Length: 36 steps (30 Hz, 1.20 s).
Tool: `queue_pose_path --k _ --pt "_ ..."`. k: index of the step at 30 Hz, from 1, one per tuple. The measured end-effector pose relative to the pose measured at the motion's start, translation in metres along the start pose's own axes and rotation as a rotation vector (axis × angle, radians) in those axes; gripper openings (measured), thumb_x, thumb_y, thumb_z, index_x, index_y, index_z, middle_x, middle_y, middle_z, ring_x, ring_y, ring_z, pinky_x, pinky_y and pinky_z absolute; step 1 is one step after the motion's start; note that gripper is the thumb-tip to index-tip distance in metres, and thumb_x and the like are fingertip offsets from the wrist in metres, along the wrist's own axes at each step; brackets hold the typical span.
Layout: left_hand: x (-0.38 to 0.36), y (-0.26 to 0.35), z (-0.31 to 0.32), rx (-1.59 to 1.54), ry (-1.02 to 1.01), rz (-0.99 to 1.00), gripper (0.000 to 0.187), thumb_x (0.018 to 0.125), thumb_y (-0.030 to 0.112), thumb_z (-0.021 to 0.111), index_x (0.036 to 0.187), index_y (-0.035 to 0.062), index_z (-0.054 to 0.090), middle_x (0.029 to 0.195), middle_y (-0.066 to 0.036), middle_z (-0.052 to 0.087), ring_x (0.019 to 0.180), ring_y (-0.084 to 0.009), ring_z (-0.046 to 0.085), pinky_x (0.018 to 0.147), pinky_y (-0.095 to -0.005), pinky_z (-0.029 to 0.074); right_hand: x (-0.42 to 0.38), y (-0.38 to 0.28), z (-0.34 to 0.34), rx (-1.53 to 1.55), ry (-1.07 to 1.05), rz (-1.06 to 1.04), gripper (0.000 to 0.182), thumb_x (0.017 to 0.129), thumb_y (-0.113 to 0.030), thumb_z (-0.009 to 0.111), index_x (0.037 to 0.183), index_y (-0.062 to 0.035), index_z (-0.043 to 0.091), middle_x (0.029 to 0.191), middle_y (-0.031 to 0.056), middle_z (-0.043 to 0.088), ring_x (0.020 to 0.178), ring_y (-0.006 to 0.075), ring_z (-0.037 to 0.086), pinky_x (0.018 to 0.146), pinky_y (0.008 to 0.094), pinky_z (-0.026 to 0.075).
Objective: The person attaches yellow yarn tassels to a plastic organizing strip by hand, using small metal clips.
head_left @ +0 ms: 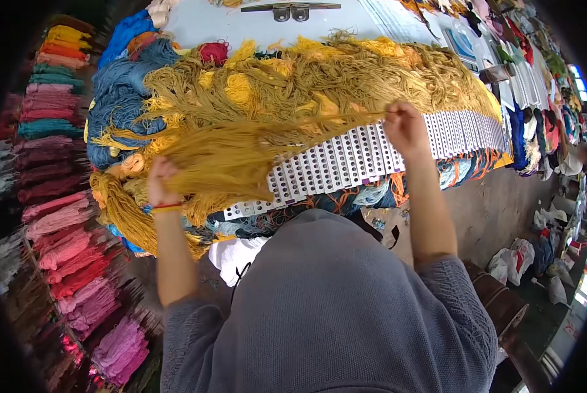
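Observation:
A golden-brown hank of thread (224,157) stretches between my hands, somewhat blurred. My left hand (163,182) is closed on its thick, loose end at the left. At the right, my right hand (403,128) pinches a thin bundle of strands pulled out from the hank. Below the strands lies a row of white strips with punched holes (365,154), overlapping side by side along the table's near edge. Behind the strips is a long heap of olive and yellow thread (332,78). More golden thread (119,209) hangs over the edge beside my left wrist.
Blue thread (119,98) is piled at the table's left end. Coloured hanks (57,242) hang in rows on a rack at the left. A clipboard's metal clip (292,10) shows at the back. White plastic bags (513,259) lie on the floor at right.

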<state>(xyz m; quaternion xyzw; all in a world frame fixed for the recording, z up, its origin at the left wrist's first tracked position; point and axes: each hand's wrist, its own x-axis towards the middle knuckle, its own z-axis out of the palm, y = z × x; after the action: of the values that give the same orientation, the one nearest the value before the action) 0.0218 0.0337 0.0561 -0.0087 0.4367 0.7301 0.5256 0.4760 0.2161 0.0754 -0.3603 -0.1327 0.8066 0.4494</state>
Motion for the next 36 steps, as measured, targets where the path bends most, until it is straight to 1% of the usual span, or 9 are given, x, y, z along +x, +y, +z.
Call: queue_pose_path --k 7,11,15,16,18,19,22,26,36 --pt "0.046 0.185 -0.101 0.575 0.515 0.279 0.014 0.079 0.019 0.051 0.075 0.0057 0.053 0.057 -0.002 0.046 0.051 -0.0160 0.045 0.058 -0.0303 0.043 0.031 -0.113 -0.164 -0.279 0.379 -0.187 0.015 0.084 -0.010 0.042 0.074 -0.0028 0.050 0.064 0.0070 0.050 0.056 0.0159 0.048 0.053 0.0249 0.043" --pt "0.050 0.298 -0.124 0.646 0.411 0.547 0.019 0.084 0.022 0.046 0.077 0.0062 0.052 0.065 -0.002 0.049 0.057 -0.0128 0.046 0.055 -0.0251 0.044 -0.028 -0.294 -0.240 -0.869 1.286 -0.982 0.024 0.078 -0.029 0.050 0.071 -0.0111 0.063 0.067 0.0010 0.059 0.060 0.0134 0.057 0.051 0.0283 0.046" --pt "0.020 0.143 0.023 0.455 0.016 0.098 0.013 0.077 0.018 0.058 0.080 0.0084 0.051 0.066 -0.001 0.049 0.058 -0.0119 0.047 0.059 -0.0243 0.044 -0.025 -0.173 -0.095 -1.085 0.674 -1.112 0.017 0.082 -0.011 0.044 0.081 -0.0010 0.058 0.075 0.0073 0.058 0.066 0.0146 0.054 0.059 0.0273 0.044" --pt "0.013 0.080 0.051 0.523 0.144 0.148 0.012 0.078 0.018 0.058 0.081 0.0084 0.051 0.067 -0.002 0.051 0.062 -0.0129 0.050 0.060 -0.0258 0.045 0.007 -0.145 -0.145 -1.740 0.523 -1.241 0.010 0.082 -0.012 0.050 0.081 -0.0043 0.056 0.077 0.0044 0.057 0.067 0.0125 0.052 0.058 0.0265 0.043" --pt "0.003 -0.020 0.071 0.485 -0.192 -0.159 0.014 0.081 0.018 0.056 0.085 0.0054 0.053 0.076 -0.005 0.055 0.069 -0.0149 0.053 0.061 -0.0265 0.046 0.024 -0.019 -0.096 -1.112 0.110 -0.738 0.010 0.082 -0.008 0.048 0.086 -0.0042 0.056 0.077 0.0025 0.057 0.070 0.0105 0.052 0.058 0.0266 0.043" --pt "0.012 -0.070 0.065 0.240 -0.237 -0.443 0.019 0.082 0.023 0.056 0.087 0.0042 0.054 0.079 -0.007 0.056 0.071 -0.0159 0.053 0.062 -0.0255 0.046 0.009 0.028 -0.029 -1.046 0.345 -0.255 0.010 0.081 -0.009 0.051 0.087 -0.0033 0.056 0.073 0.0021 0.056 0.066 0.0091 0.052 0.055 0.0256 0.043" --pt "-0.002 -0.167 0.079 0.593 -0.195 -0.575 0.033 0.081 0.028 0.057 0.103 0.0033 0.054 0.092 -0.004 0.059 0.078 -0.0153 0.056 0.065 -0.0260 0.042 0.026 0.119 -0.021 -1.422 -0.008 -0.150 0.013 0.080 -0.015 0.053 0.085 -0.0036 0.057 0.074 0.0096 0.058 0.063 0.0176 0.057 0.058 0.0296 0.045" --pt "0.004 -0.227 0.071 0.864 -0.265 -0.560 0.032 0.080 0.019 0.057 0.108 0.0026 0.052 0.094 -0.004 0.059 0.086 -0.0153 0.058 0.061 -0.0273 0.043 0.032 0.152 -0.019 -1.694 -0.269 -0.414 0.013 0.080 -0.014 0.050 0.083 -0.0019 0.054 0.080 0.0176 0.056 0.073 0.0353 0.054 0.063 0.0384 0.044" --pt "0.012 -0.257 0.086 1.124 -0.171 -0.292 0.008 0.068 0.008 0.056 0.067 0.0009 0.055 0.058 -0.006 0.054 0.050 -0.0133 0.052 0.045 -0.0280 0.041 0.033 0.153 -0.016 -2.070 -0.298 -0.369 0.012 0.079 -0.014 0.047 0.084 -0.0031 0.048 0.077 0.0150 0.057 0.070 0.0326 0.057 0.060 0.0403 0.047"
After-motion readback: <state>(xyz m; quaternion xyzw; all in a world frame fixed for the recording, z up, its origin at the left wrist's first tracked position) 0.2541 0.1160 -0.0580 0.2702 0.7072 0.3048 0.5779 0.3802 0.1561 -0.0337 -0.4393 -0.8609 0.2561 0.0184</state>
